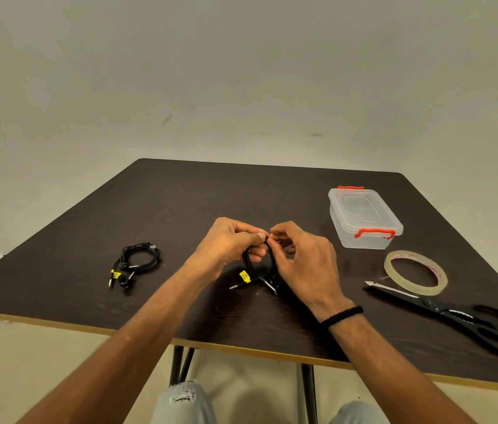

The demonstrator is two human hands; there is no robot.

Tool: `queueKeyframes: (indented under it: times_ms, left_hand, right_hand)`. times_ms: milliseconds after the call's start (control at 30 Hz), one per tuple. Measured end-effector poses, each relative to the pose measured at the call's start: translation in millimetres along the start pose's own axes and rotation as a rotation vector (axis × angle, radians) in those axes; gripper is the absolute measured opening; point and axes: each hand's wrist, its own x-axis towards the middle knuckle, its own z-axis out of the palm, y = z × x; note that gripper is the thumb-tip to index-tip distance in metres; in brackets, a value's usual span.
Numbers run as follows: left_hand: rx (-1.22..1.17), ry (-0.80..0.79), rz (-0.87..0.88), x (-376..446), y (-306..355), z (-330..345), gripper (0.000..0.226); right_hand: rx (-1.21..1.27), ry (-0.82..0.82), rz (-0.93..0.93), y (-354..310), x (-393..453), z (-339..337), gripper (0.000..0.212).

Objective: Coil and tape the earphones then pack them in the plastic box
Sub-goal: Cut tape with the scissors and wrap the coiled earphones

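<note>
Both hands meet at the middle of the dark table (180,203). My left hand (229,241) and my right hand (304,261) pinch the top of a coiled black earphone cable (255,267), held upright between them. Its jack with a yellow tag (244,278) and the earbuds trail onto the table below. A second coiled black earphone set (136,263) lies to the left. The clear plastic box (363,218) with red clips stands shut at the right. A roll of clear tape (415,272) lies flat in front of it.
Large black scissors (461,316) lie closed at the right front, tips pointing left under the tape roll. The table's front edge (241,350) runs just above my knees. A plain wall stands behind the table.
</note>
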Motion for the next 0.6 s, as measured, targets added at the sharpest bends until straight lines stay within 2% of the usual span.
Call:
queueKeyframes:
  times_ms: [200, 400, 467, 600]
  left_hand:
    - [0.06, 0.06, 0.051, -3.3, -2.6, 4.1, 0.01]
    - [0.084, 0.106, 0.08, -8.2, 4.8, 8.7, 0.014]
    - [0.079, 0.107, 0.099, -11.6, 10.1, 10.4, 0.014]
    - [0.096, 0.082, 0.144, -20.8, 19.1, 16.5, 0.011]
  right_hand:
    - [0.077, -0.018, 0.073, -4.4, -4.8, -4.1, 0.022]
    - [0.078, -0.063, 0.056, -7.9, -14.2, -14.2, 0.032]
    - [0.158, -0.048, 0.073, -11.4, -19.5, -19.0, 0.034]
    - [0.365, 0.063, 0.231, -21.2, -24.1, -31.6, 0.029]
